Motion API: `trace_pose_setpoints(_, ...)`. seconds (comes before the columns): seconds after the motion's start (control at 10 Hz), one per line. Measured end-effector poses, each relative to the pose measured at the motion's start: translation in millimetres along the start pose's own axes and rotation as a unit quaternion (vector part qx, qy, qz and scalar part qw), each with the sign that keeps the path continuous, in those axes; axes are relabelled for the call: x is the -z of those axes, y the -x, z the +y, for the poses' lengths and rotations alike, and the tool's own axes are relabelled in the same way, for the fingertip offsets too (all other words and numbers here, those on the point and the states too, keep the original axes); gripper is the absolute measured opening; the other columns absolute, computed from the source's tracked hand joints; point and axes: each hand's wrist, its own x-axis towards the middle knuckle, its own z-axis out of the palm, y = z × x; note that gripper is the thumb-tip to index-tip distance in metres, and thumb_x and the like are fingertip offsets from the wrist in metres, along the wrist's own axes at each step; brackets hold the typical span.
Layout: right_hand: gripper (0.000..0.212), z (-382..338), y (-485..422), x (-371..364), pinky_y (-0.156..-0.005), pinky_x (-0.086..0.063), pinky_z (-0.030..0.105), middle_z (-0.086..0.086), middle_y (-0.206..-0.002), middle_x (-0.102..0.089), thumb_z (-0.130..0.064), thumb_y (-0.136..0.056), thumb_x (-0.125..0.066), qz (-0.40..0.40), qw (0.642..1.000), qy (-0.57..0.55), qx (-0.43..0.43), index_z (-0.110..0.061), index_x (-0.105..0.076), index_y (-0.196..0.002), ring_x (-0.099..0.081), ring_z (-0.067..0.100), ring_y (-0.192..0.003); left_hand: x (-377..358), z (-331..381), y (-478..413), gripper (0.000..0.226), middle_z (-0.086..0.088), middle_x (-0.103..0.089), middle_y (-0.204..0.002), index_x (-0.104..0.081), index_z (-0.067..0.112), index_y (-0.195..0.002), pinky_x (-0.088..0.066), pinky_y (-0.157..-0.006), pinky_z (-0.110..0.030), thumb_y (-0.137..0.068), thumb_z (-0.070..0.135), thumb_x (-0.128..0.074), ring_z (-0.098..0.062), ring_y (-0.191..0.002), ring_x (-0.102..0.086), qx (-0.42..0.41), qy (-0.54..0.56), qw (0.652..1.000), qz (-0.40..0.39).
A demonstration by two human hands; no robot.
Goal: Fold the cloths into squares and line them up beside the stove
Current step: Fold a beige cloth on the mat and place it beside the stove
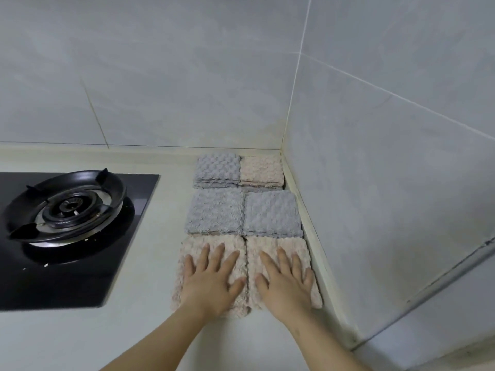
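Several folded square cloths lie in two columns on the pale counter [150, 263], to the right of the black stove [69, 231]. At the back are a grey cloth [217, 170] and a pink cloth [261, 170]. Two grey cloths [215, 211] [272, 214] fill the middle row. Nearest me are two pink cloths [192, 250] [267, 245]. My left hand [211, 279] lies flat with spread fingers on the near left pink cloth. My right hand [284, 282] presses flat on the near right pink cloth.
The cloths sit in the corner where the tiled back wall [187, 76] meets the right wall [388, 183]. A raised counter lip [316, 253] runs along the right wall. The stove's burner ring [67, 207] is to the left.
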Motion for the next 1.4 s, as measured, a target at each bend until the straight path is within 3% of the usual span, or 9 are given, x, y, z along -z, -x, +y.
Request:
trace_pose_setpoints(0.2,0.067,-0.9,-20.0,0.1,-0.112,0.008,0.048,-0.009,-0.158,0.004,-0.053,-0.078,-0.009,0.003,1.0,-0.007,-0.009,-0.046,-0.012,-0.145,0.01,0.021,-0.144,-0.7,-0.8,-21.5,0.098,0.008,0.012,-0.157,0.004,0.042,-0.146,0.013,-0.113,-0.049,-0.052,0.07,0.017,-0.021,-0.143,0.019,-0.008,-0.006,1.0,0.006)
trace_pose_setpoints(0.3,0.051,-1.8,-33.1,4.0,-0.113,0.006,0.048,-0.007,-0.158,0.005,-0.049,-0.096,-0.021,0.004,1.0,0.0,-0.001,-0.044,-0.01,-0.146,0.01,0.022,-0.144,0.4,-2.8,-35.7,0.098,0.008,0.011,-0.157,0.003,0.043,-0.145,0.012,-0.113,-0.05,-0.052,0.07,0.017,-0.022,-0.143,0.019,-0.006,-0.011,1.0,0.009)
trace_pose_setpoints(0.7,0.051,-6.4,-66.7,10.0,-0.113,0.006,0.048,-0.007,-0.158,0.004,-0.048,-0.097,-0.026,0.013,1.0,-0.012,0.004,-0.045,-0.011,-0.145,0.01,0.022,-0.144,10.0,-7.3,-69.7,0.096,0.007,0.01,-0.157,0.003,0.043,-0.146,0.013,-0.113,-0.048,-0.055,0.072,0.014,-0.022,-0.143,0.019,-0.017,-0.008,1.0,0.001)
trace_pose_setpoints(0.8,0.048,-5.1,-68.7,21.3,-0.113,-0.001,0.047,-0.008,-0.157,-0.006,-0.046,-0.096,-0.03,0.004,1.0,-0.025,0.005,-0.043,-0.021,-0.143,0.001,0.022,-0.144,17.7,-8.5,-66.6,0.074,0.004,-0.008,-0.158,-0.016,0.043,-0.144,-0.005,-0.115,-0.048,-0.076,0.07,-0.008,-0.024,-0.146,-0.001,-0.029,-0.005,0.999,0.04)
trace_pose_setpoints(0.9,0.045,-6.6,-70.8,30.6,-0.105,-0.021,0.037,-0.006,-0.14,-0.044,-0.042,-0.09,-0.028,0.149,0.988,-0.031,0.019,-0.032,-0.047,-0.13,-0.032,0.02,-0.133,23.4,-8.3,-62.7,0.058,-0.005,-0.06,-0.125,-0.06,0.029,-0.116,-0.046,-0.088,-0.041,-0.071,0.056,-0.035,-0.029,-0.115,-0.05,-0.027,0.001,0.982,0.186)
trace_pose_setpoints(1.0,0.045,-11.0,-83.3,29.6,-0.088,-0.028,0.038,0.004,-0.112,-0.066,-0.041,-0.074,-0.039,0.256,0.966,0.006,0.029,-0.023,-0.067,-0.104,-0.054,0.027,-0.111,18.1,-8.2,-72.2,0.057,-0.008,-0.055,-0.133,-0.05,0.025,-0.126,-0.025,-0.103,-0.042,-0.076,0.051,-0.041,-0.029,-0.124,-0.04,-0.04,0.006,0.971,0.234)
trace_pose_setpoints(1.2,0.056,-6.5,-102.6,2.3,-0.097,-0.022,0.054,0.007,-0.132,-0.057,-0.055,-0.077,-0.035,0.134,0.987,0.078,0.029,-0.03,-0.059,-0.121,-0.043,0.033,-0.125,5.2,-9.5,-94.3,0.061,-0.001,-0.052,-0.137,-0.047,0.025,-0.132,-0.005,-0.109,-0.047,-0.083,0.058,-0.033,-0.03,-0.132,-0.032,-0.052,-0.035,0.985,0.16)
trace_pose_setpoints(1.3,0.077,-7.9,-113.0,3.0,-0.105,0.004,0.049,0.001,-0.157,-0.016,-0.061,-0.074,-0.002,0.109,0.99,0.087,0.029,-0.039,-0.024,-0.145,-0.014,0.032,-0.144,10.2,-7.4,-104.6,0.072,0.001,-0.04,-0.147,-0.036,0.029,-0.141,0.009,-0.11,-0.046,-0.081,0.063,-0.016,-0.026,-0.14,-0.021,-0.022,-0.043,0.993,0.108)
trace_pose_setpoints(1.4,0.088,-5.2,-117.5,0.4,-0.103,0.017,0.046,-0.005,-0.158,0.008,-0.06,-0.063,0.016,0.1,0.992,0.071,0.03,-0.04,0.001,-0.147,0.011,0.023,-0.145,7.7,-6.7,-110.2,0.087,0.009,0.006,-0.157,0.007,0.034,-0.147,0.025,-0.108,-0.044,-0.066,0.065,0.015,-0.021,-0.143,0.018,-0.024,-0.035,0.995,0.09)
